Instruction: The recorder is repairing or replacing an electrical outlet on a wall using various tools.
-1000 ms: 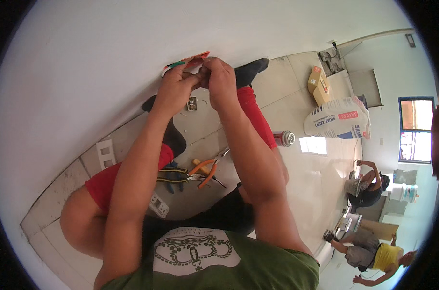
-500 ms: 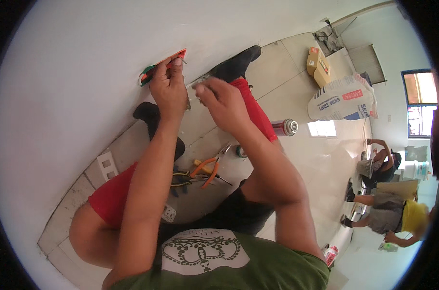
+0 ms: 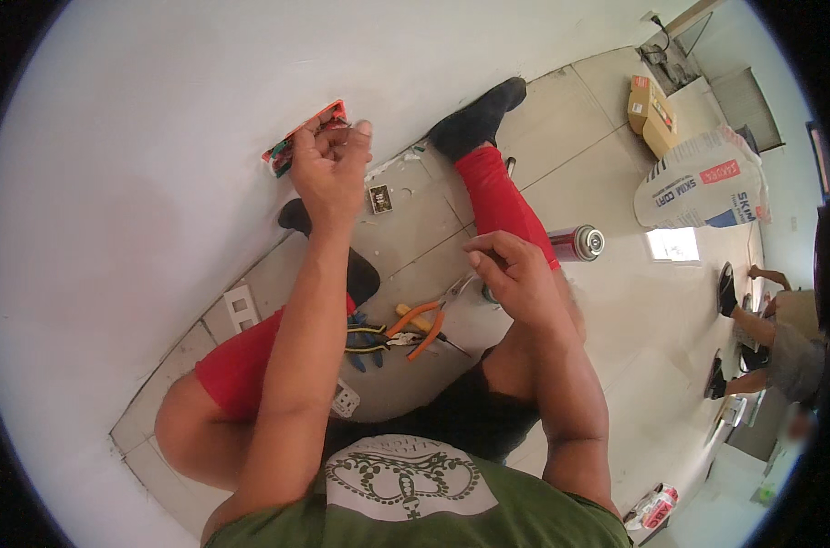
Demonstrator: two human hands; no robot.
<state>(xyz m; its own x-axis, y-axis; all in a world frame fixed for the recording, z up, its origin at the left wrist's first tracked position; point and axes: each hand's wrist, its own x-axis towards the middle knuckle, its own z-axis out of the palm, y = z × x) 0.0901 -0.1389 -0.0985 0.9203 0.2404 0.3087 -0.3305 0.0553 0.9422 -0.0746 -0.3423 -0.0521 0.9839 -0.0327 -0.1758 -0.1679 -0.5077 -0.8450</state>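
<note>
An orange electrical box (image 3: 340,110) is set in the white wall, with wires inside it. My left hand (image 3: 331,178) reaches up to it, its bent fingers at the opening and closed on a thin wire (image 3: 346,127). My right hand (image 3: 522,274) hangs over my lower leg, away from the wall. Its thumb and fingers are curled close together; whatever may be between them is too small to make out. A small open box (image 3: 379,198) with little metal pieces lies on the floor below the left hand.
Between my legs lie orange-handled pliers (image 3: 436,333), yellow-and-black pliers (image 3: 367,347) and a white socket (image 3: 345,400). A white faceplate (image 3: 241,309) rests by the wall. Rightward are a metal can (image 3: 579,243), a large bag (image 3: 703,183), a cardboard box (image 3: 651,117) and another person (image 3: 769,352).
My right hand has drawn back from the wall area beside the left hand, toward my body. The left hand stays at the electrical box. The view has shifted slightly.
</note>
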